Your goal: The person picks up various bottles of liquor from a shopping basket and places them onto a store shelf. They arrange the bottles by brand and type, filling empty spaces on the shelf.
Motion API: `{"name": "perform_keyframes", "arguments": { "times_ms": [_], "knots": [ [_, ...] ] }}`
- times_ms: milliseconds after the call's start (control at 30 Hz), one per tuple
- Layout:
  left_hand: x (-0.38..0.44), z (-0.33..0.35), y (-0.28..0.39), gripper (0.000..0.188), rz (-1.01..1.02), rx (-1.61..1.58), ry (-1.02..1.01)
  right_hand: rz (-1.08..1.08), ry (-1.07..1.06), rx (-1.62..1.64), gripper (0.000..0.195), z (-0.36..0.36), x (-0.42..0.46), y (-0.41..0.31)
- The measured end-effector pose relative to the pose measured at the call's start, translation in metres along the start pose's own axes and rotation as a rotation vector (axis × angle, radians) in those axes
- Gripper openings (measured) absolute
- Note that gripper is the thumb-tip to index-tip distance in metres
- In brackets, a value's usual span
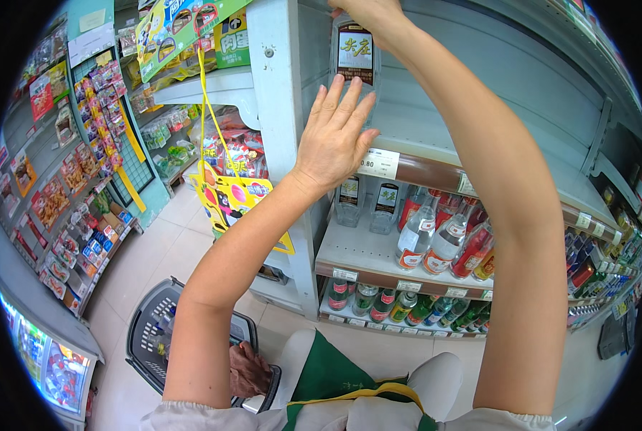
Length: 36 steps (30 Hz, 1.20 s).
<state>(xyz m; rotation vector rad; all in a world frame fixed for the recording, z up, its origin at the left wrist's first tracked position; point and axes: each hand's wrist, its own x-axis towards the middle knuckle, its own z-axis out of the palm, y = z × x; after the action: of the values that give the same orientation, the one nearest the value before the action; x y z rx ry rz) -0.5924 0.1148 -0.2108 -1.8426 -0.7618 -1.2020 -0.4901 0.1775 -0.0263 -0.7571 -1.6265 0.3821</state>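
Note:
A clear flat glass bottle with a white and dark label stands upright on the upper shelf, close to the white side post. At the top edge of the view, my right hand has its fingers around the top of this bottle; part of the hand is cut off. My left hand is raised before the bottle's lower part, palm towards it, fingers extended and holding nothing. It hides the bottle's base. Below sit two similar flat bottles and several clear round bottles with white and orange labels.
Price tags line the shelf edges. Green and clear bottles fill the lowest shelf. A grey plastic basket with things in it stands at lower left. A yellow printed card hangs on strings from the neighbouring shelf. Packaged snacks hang farther left.

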Motion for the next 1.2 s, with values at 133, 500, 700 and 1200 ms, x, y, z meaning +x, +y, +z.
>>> {"name": "perform_keyframes", "arguments": {
  "times_ms": [133, 500, 700, 1200],
  "knots": [
    [-0.002, 0.003, 0.003, 0.041, -0.005, 0.01, -0.066, 0.039, 0.059, -0.111, 0.031, 0.003, 0.014, 0.015],
    [-0.008, 0.006, 0.001, 0.044, -0.016, 0.016, -0.035, -0.252, -0.068, -0.213, 0.085, -0.017, -0.048, 0.052],
    [-0.009, 0.009, 0.0, 0.045, -0.006, 0.036, -0.021, -0.128, -0.216, -0.293, 0.122, -0.023, -0.065, 0.058],
    [0.0, 0.0, -0.001, 0.041, -0.074, -0.009, -0.248, -0.044, -0.22, -0.251, 0.116, -0.017, -0.051, 0.069]
  ]
}}
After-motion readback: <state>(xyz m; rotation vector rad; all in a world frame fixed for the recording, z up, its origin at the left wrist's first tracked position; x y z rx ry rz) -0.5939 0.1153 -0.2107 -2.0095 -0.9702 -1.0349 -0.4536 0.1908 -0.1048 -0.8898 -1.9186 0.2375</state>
